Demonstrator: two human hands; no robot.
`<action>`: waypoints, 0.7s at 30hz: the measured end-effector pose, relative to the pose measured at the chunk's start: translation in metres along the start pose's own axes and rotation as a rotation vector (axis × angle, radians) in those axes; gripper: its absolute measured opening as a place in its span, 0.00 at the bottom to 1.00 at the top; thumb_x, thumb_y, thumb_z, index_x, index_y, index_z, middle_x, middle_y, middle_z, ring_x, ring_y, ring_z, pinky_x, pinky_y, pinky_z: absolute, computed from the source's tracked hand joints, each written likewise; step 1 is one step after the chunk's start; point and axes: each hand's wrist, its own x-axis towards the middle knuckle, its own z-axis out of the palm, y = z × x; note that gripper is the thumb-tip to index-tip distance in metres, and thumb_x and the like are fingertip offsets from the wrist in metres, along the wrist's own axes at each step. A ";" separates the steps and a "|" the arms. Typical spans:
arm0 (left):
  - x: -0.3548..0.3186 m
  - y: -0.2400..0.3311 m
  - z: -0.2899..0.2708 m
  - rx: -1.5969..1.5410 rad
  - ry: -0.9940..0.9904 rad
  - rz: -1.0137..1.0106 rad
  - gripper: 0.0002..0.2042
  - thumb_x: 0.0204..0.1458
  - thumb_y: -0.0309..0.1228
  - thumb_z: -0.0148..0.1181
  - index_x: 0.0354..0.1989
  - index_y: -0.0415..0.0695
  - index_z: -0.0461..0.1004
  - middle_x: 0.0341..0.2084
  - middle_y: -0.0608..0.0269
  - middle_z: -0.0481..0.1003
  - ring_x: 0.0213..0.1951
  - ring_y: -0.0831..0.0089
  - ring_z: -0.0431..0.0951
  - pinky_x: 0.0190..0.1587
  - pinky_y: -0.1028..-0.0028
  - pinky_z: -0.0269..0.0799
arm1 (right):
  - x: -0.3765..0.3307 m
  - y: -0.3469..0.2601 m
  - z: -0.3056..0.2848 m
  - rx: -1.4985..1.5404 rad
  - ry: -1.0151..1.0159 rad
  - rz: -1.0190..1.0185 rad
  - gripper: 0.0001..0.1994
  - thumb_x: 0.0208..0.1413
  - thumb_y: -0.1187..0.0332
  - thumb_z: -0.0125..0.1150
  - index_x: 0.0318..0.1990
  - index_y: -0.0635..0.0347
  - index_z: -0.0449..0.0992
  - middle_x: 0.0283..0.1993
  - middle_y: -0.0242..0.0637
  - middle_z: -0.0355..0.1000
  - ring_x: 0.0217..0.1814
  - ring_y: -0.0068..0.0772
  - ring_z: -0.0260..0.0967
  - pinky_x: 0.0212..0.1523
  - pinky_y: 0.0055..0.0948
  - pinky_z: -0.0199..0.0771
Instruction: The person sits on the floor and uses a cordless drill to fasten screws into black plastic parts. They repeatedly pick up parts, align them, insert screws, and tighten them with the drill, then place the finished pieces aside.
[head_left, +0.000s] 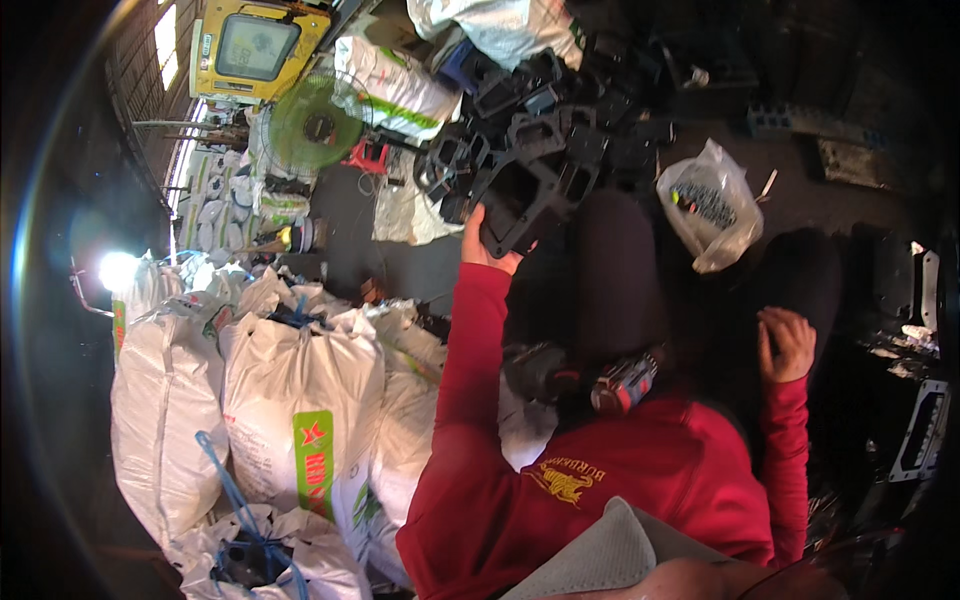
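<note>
My left hand [482,246] is raised in front of me and grips the lower corner of a black plastic frame part [525,205]. That part sits at the near edge of a heap of similar black plastic pieces [565,110]. My right hand [787,343] rests on my dark-trousered knee [800,275] at the right, fingers curled, holding nothing. Both arms are in red sleeves. A small red and silver object [624,385] lies in my lap, its kind unclear.
Several full white sacks [300,400] stand close at my left. Farther off are a green fan [312,125], a yellow boxy thing [255,45] and a clear plastic bag [710,205] with dark contents. Flat grey panels [925,430] lie at the right.
</note>
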 end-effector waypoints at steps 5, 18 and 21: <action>0.069 -0.033 -0.086 0.028 0.632 -0.256 0.31 0.45 0.54 0.61 0.52 0.46 0.66 0.45 0.50 0.71 0.46 0.52 0.73 0.42 0.53 0.73 | 0.002 -0.001 0.000 -0.011 0.014 -0.010 0.07 0.46 0.74 0.62 0.35 0.54 0.79 0.40 0.33 0.75 0.43 0.36 0.71 0.42 0.34 0.64; 0.186 -0.075 -0.179 -0.058 0.888 -0.170 0.30 0.47 0.53 0.61 0.53 0.45 0.65 0.42 0.48 0.71 0.34 0.48 0.75 0.36 0.49 0.75 | 0.002 -0.007 0.007 -0.158 -0.045 -0.027 0.06 0.47 0.73 0.63 0.34 0.53 0.80 0.39 0.31 0.76 0.43 0.33 0.72 0.45 0.32 0.65; 0.203 -0.038 -0.190 -0.297 0.685 0.026 0.32 0.48 0.52 0.60 0.56 0.45 0.62 0.46 0.46 0.70 0.34 0.48 0.76 0.30 0.53 0.77 | 0.002 -0.009 0.007 -0.221 -0.105 -0.014 0.06 0.48 0.75 0.62 0.35 0.55 0.80 0.40 0.32 0.76 0.43 0.34 0.72 0.45 0.32 0.66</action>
